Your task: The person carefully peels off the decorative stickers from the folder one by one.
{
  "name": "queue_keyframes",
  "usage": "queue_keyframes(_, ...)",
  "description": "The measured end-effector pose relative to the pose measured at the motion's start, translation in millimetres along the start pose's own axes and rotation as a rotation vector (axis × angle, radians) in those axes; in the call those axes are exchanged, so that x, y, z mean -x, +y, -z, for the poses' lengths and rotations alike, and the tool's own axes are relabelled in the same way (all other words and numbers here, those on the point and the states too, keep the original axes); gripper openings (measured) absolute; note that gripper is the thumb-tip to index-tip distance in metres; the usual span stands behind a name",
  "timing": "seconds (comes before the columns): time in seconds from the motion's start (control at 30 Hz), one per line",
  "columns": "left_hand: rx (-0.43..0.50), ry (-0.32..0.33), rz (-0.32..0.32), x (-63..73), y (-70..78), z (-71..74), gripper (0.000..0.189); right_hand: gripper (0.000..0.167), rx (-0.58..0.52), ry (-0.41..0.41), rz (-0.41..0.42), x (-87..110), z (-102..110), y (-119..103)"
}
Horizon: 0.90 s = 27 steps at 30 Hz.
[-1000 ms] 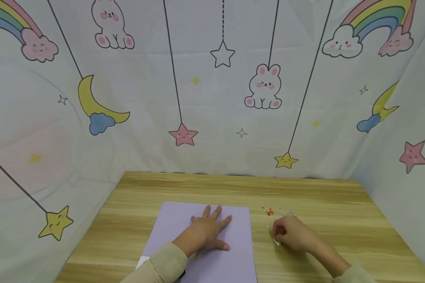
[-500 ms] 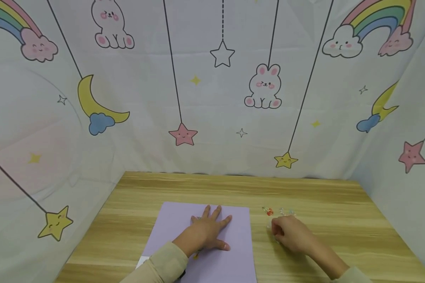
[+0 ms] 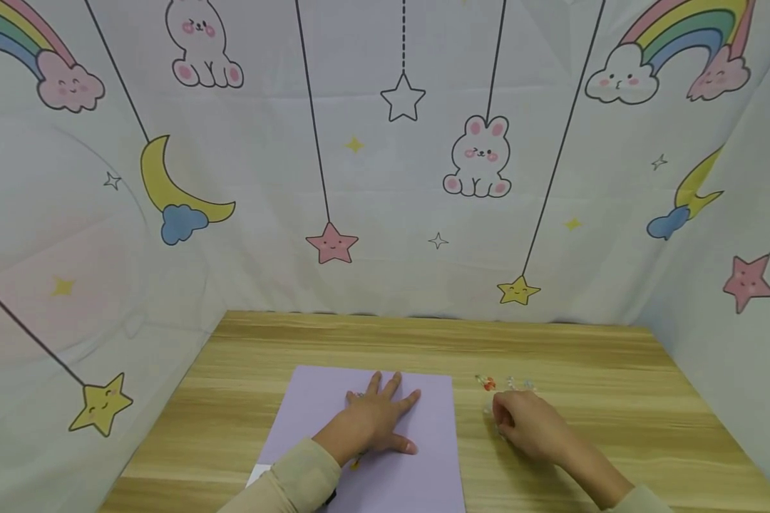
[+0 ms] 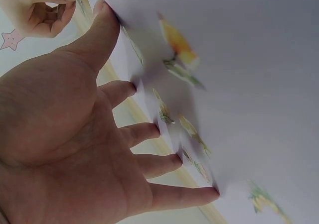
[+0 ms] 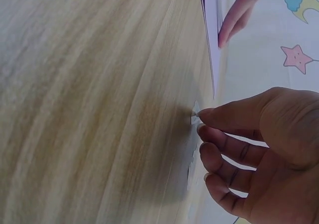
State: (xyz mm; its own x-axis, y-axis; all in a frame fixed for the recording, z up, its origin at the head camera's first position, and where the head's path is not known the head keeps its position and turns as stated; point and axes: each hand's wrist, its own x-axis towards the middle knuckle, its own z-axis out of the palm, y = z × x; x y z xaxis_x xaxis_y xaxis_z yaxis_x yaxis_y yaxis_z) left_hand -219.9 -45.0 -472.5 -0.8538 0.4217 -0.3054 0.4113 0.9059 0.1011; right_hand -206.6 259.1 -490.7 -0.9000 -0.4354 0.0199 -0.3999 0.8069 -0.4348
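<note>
My left hand (image 3: 375, 420) rests spread on a lavender sheet (image 3: 423, 420), its fingertips pressing the surface in the left wrist view. Flower stickers lie on the sheet under and around the palm, among them a yellow-orange flower (image 4: 179, 45) and a green-and-yellow sprig (image 4: 266, 201). To the right of the sheet, my right hand (image 3: 529, 424) is low over the wooden table. Its thumb and index finger pinch a small pale sticker (image 5: 195, 113), its print hidden by the fingertips. The other fingers curl loosely beside it.
Just beyond the right hand lie a red-orange flower sticker (image 3: 487, 383) and a few pale clear ones (image 3: 510, 383) on the table (image 3: 584, 356). A white cloth (image 3: 263, 178) printed with stars and rabbits stands behind and at both sides.
The right fingers have drawn in slightly; the pale strip that showed below them a second ago is now mostly hidden. My left hand and the sheet have stayed put.
</note>
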Motion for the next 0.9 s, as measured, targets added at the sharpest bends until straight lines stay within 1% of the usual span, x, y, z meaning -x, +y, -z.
queue_keyframes(0.2,-0.008,0.002,-0.003,-0.3,0.0,-0.1,0.096,0.021,0.025,0.003,0.012,0.9,-0.2,-0.3)
queue_keyframes(0.37,0.000,-0.002,-0.001,-0.7,-0.6,-1.6,0.096,0.019,0.061,0.012,0.000,0.5,1.3,-2.7)
queue_keyframes(0.57,0.003,-0.002,-0.004,-0.7,0.0,-1.3,0.097,0.023,0.064,0.028,-0.013,-0.1,2.7,-3.4)
queue_keyframes(0.77,0.002,-0.003,0.000,-0.2,0.0,-0.4,0.096,0.027,0.061,0.060,-0.011,1.0,2.0,-1.2)
queue_keyframes(0.9,-0.001,-0.005,0.002,-0.2,0.5,0.1,0.095,0.031,0.055,0.063,-0.010,1.9,1.7,0.2)
